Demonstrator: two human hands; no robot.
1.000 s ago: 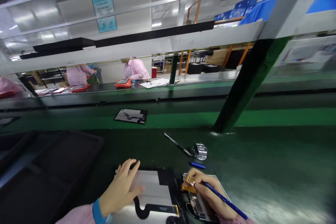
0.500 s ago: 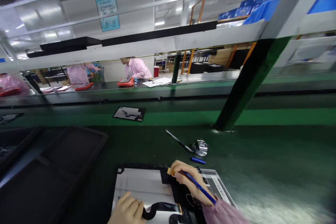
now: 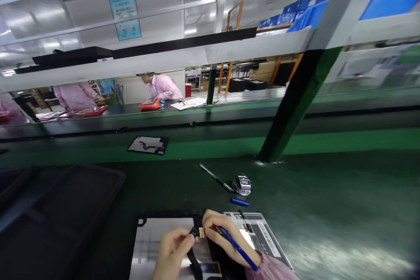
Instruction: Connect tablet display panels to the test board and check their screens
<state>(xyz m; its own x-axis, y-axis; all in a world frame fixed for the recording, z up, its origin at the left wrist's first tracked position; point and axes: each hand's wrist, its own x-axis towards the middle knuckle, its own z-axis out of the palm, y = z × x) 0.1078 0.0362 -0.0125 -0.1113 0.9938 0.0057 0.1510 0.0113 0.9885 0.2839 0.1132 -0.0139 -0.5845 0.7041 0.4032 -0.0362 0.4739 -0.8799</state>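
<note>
An opened tablet body (image 3: 154,240) lies flat on the green bench at the bottom centre, silver plate to the left, circuit parts (image 3: 262,234) to the right. My left hand (image 3: 172,251) pinches the end of a black flex cable (image 3: 194,232) over it. My right hand (image 3: 223,243) is closed round a blue pen-like tool (image 3: 238,249), and its fingertips pinch an orange-tipped ribbon end (image 3: 205,232) right against the black cable. The two hands meet at that joint.
Behind my hands lie a blue cap (image 3: 240,202), a thin metal tool (image 3: 215,177) and a small round silver part (image 3: 242,184). A black tray (image 3: 59,210) fills the left. Another tablet part (image 3: 148,145) sits on the green conveyor. People in pink coats (image 3: 162,87) work at the far line.
My left hand rose from the lower edge and took the black cable's end. My right hand shifted slightly left, bringing the orange ribbon tip to meet it.
</note>
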